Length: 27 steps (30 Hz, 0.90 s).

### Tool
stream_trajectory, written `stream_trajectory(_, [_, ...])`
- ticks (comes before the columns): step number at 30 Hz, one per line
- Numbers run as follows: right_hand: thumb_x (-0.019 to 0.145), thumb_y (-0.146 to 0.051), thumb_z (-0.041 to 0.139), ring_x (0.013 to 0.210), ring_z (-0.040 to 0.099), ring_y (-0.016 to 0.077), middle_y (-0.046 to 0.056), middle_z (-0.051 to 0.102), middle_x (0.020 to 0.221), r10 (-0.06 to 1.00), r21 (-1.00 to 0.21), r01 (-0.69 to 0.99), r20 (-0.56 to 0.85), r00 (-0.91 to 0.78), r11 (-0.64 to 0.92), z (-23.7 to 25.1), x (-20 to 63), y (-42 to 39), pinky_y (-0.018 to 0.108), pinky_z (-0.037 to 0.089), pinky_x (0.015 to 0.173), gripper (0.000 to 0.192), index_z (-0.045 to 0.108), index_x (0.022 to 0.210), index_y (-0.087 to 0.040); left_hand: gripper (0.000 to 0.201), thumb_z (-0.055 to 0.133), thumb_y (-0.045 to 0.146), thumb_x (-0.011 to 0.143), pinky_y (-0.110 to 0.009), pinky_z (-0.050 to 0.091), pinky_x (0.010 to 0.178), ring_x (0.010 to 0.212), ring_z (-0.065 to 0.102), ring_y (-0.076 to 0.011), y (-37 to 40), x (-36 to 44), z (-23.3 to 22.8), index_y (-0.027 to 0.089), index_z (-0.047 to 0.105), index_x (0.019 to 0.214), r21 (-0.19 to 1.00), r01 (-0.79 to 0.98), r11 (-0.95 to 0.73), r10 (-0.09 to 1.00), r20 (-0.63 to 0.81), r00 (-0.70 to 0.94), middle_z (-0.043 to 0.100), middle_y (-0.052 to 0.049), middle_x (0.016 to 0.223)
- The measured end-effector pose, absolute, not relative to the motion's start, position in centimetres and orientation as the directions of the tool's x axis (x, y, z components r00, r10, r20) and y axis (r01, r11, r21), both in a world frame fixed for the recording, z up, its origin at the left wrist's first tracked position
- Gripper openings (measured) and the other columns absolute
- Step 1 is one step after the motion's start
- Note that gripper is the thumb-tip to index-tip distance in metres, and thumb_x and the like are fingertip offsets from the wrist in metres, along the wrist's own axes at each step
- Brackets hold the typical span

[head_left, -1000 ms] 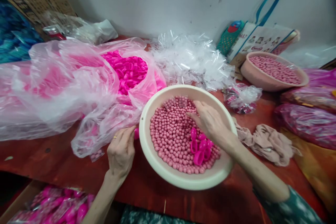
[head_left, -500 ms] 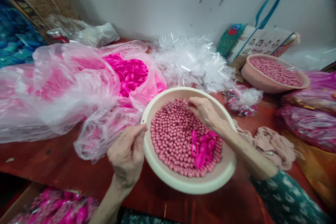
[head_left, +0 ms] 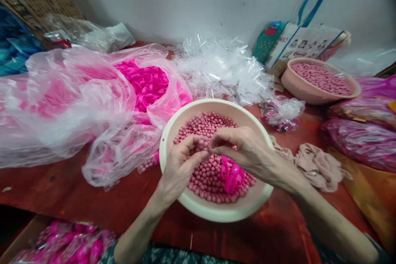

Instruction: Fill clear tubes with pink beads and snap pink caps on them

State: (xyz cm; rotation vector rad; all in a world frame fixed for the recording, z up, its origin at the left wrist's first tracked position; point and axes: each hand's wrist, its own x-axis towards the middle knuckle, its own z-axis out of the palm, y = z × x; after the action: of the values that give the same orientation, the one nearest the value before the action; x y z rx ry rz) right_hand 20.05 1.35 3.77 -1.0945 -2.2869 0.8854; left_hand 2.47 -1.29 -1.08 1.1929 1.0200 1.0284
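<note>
At frame centre, above the cream bowl [head_left: 216, 211], your left hand [head_left: 179, 169] and right hand [head_left: 244, 150] pinch shut together on some pink balls [head_left: 202, 144].

- What the left hand [head_left: 181, 165] and right hand [head_left: 244, 148] pinch between their fingertips is too small and covered to name; only a bit of pink shows
- The hands hide part of the pink balls [head_left: 213, 173] in the cream bowl [head_left: 216, 212]
- The cardboard box [head_left: 58, 243] at the lower left is cut by the edge; its pink contents are blurred
- The print on the tote bag [head_left: 301, 43] is too small to read
</note>
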Motion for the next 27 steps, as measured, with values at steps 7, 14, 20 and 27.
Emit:
stream_trajectory(7, [0.083, -0.010, 0.050, 0.092, 0.055, 0.0186, 0.004, 0.061, 0.096, 0.746, -0.528, 0.628, 0.017, -0.666, 0.572, -1.5, 23.7, -0.8, 0.034, 0.044, 0.081, 0.024, 0.064, 0.095, -0.025, 0.011, 0.062, 0.019, 0.080, -0.021, 0.049, 0.075, 0.081, 0.055, -0.0109, -3.2, 2.2, -1.3, 0.016, 0.058, 0.090, 0.966, -0.161, 0.203, 0.968, -0.173, 0.182, 0.057, 0.000, 0.083])
stream_trajectory(14, [0.086, -0.024, 0.052, 0.090, 0.054, 0.0214, 0.006, 0.060, 0.096, 0.795, -0.529, 0.637, 0.131, -0.592, 0.561, -4.8, 23.7, -1.2, 0.038, 0.046, 0.077, 0.006, 0.058, 0.088, -0.025, 0.014, 0.062, 0.021, 0.080, -0.023, 0.048, 0.078, 0.083, 0.054, -0.0115, -3.6, 2.7, -1.4, 0.017, 0.059, 0.094, 0.963, -0.161, 0.215, 0.965, -0.184, 0.186, 0.058, 0.000, 0.085])
stream_trajectory(20, [0.088, -0.034, 0.051, 0.068, 0.054, 0.0146, 0.000, 0.060, 0.076, 0.905, -0.733, 0.610, 0.015, -0.426, 0.299, -2.3, 22.6, 0.5, 0.027, 0.042, 0.061, 0.015, 0.055, 0.086, -0.019, 0.016, 0.060, 0.021, 0.082, -0.024, 0.047, 0.079, 0.084, 0.053, -0.0121, -3.7, 2.5, -1.6, 0.016, 0.057, 0.096, 0.968, -0.154, 0.197, 0.970, -0.169, 0.175, 0.056, -0.001, 0.086])
stream_trajectory(27, [0.086, -0.031, 0.057, 0.085, 0.062, 0.0164, 0.002, 0.068, 0.091, 0.943, -0.928, 0.343, 0.026, -0.330, 0.146, -0.5, 21.2, -0.3, 0.027, 0.049, 0.073, 0.018, 0.064, 0.099, -0.020, 0.014, 0.056, 0.020, 0.084, -0.023, 0.046, 0.079, 0.086, 0.054, -0.0129, -3.4, 2.6, -1.5, 0.017, 0.057, 0.097, 0.985, -0.079, 0.154, 0.968, -0.135, 0.211, 0.057, -0.001, 0.087])
